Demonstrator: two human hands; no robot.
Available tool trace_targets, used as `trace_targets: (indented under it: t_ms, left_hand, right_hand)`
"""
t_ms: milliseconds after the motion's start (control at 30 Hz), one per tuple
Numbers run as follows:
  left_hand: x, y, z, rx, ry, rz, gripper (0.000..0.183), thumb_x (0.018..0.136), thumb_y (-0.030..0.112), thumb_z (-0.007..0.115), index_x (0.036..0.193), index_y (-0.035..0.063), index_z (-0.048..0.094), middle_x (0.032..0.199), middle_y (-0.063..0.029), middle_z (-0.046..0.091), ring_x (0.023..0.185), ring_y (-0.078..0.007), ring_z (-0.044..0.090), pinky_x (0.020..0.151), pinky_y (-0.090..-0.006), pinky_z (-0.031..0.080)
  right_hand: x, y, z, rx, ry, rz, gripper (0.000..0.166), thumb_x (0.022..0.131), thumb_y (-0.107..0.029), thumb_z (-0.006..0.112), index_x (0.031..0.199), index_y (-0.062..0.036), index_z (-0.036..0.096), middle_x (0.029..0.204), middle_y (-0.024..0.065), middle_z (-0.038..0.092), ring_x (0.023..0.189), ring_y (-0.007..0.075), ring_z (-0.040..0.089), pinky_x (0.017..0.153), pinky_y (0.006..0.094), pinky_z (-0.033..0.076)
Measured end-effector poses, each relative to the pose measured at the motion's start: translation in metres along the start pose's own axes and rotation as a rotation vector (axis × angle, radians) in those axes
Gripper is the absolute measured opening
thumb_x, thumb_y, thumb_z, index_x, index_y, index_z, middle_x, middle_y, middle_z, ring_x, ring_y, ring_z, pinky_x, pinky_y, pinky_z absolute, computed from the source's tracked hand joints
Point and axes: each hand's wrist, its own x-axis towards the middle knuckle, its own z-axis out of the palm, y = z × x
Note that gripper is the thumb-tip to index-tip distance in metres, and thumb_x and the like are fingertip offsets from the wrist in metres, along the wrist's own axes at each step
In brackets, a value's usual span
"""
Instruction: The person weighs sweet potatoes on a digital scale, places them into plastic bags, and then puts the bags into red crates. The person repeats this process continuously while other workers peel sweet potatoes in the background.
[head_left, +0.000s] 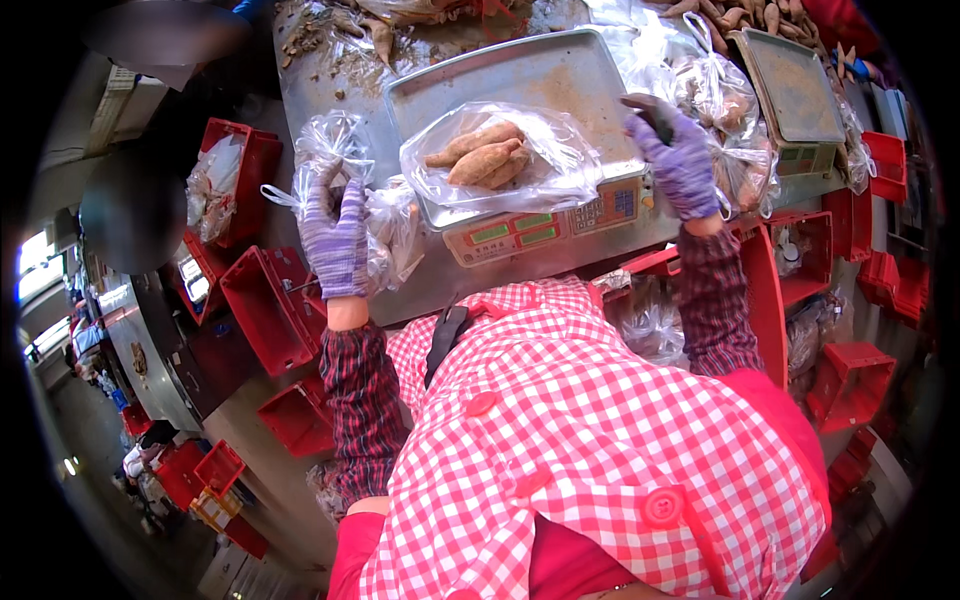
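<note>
In a striped purple glove with dark fingertips, my left hand (335, 247) is at a knotted clear plastic bag (334, 135) on the left side of the scale. Its fingers overlap the bag, and whether they grip it is hidden. My right hand (679, 161), gloved alike, is over the scale's right edge, fingers apart and nothing seen between them. Between my hands, an open clear plastic bag (566, 169) lies on the metal pan (517, 71) of a digital scale (544, 229). Several sweet potatoes (484, 159) rest in that bag.
Filled clear bags (731, 112) crowd the right side, beside a second scale (795, 86). Another bag (394, 232) sits by the near left corner of the pan. Loose sweet potatoes (772, 16) are piled at the far right. Red plastic crates (270, 307) stand on both sides below the table.
</note>
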Motion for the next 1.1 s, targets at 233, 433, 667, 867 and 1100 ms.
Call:
trace_targets:
  t_ms: [233, 433, 667, 867, 1100]
  left_hand:
    - [-0.012, 0.015, -0.009, 0.168, -0.006, 0.044, 0.032, 0.09, 0.016, 0.053, 0.118, 0.0019, 0.054, 0.096, -0.0053, 0.059, 0.079, -0.0097, 0.054, 0.071, -0.0236, 0.046]
    - [-0.007, -0.009, -0.015, -0.131, -0.009, -0.04, 0.026, 0.091, 0.005, 0.05, 0.116, 0.0023, 0.055, 0.078, 0.0011, 0.053, 0.063, -0.0031, 0.045, 0.058, -0.0169, 0.04]
    - [0.001, -0.002, -0.008, -0.077, -0.061, -0.03, 0.028, 0.089, 0.004, 0.05, 0.116, 0.0025, 0.055, 0.085, -0.0014, 0.057, 0.066, -0.0059, 0.047, 0.063, -0.0189, 0.041]
    - [-0.004, -0.003, -0.025, -0.023, -0.033, -0.073, 0.025, 0.087, 0.006, 0.055, 0.112, 0.0006, 0.057, 0.091, -0.0039, 0.06, 0.075, -0.0095, 0.054, 0.068, -0.0225, 0.046]
    - [-0.01, -0.001, -0.058, -0.023, 0.121, -0.057, 0.024, 0.087, 0.004, 0.055, 0.111, 0.0004, 0.057, 0.09, -0.0023, 0.061, 0.07, -0.0058, 0.055, 0.061, -0.0191, 0.046]
  right_hand:
    - [-0.032, 0.059, -0.048, 0.02, 0.164, 0.306, 0.02, 0.086, -0.014, 0.06, 0.104, -0.0079, 0.063, 0.08, 0.0032, 0.063, 0.073, 0.0128, 0.059, 0.064, 0.0256, 0.047]
    - [-0.002, 0.036, -0.043, -0.339, 0.131, 0.131, 0.025, 0.08, -0.022, 0.064, 0.1, -0.0061, 0.063, 0.084, 0.0152, 0.062, 0.077, 0.0284, 0.061, 0.07, 0.0355, 0.047]
    - [0.051, 0.032, -0.069, -0.28, 0.3, -0.064, 0.026, 0.08, -0.023, 0.064, 0.096, -0.0021, 0.062, 0.084, 0.018, 0.062, 0.077, 0.0321, 0.061, 0.07, 0.0372, 0.047]
    - [0.159, 0.115, -0.092, -0.604, 0.285, -0.145, 0.031, 0.078, -0.026, 0.061, 0.099, -0.0038, 0.062, 0.085, 0.0172, 0.063, 0.081, 0.0338, 0.06, 0.077, 0.0396, 0.047]
    - [0.263, 0.141, -0.079, -0.842, 0.088, 0.36, 0.031, 0.082, -0.028, 0.05, 0.104, -0.008, 0.058, 0.108, 0.0211, 0.059, 0.098, 0.0366, 0.057, 0.08, 0.0438, 0.046]
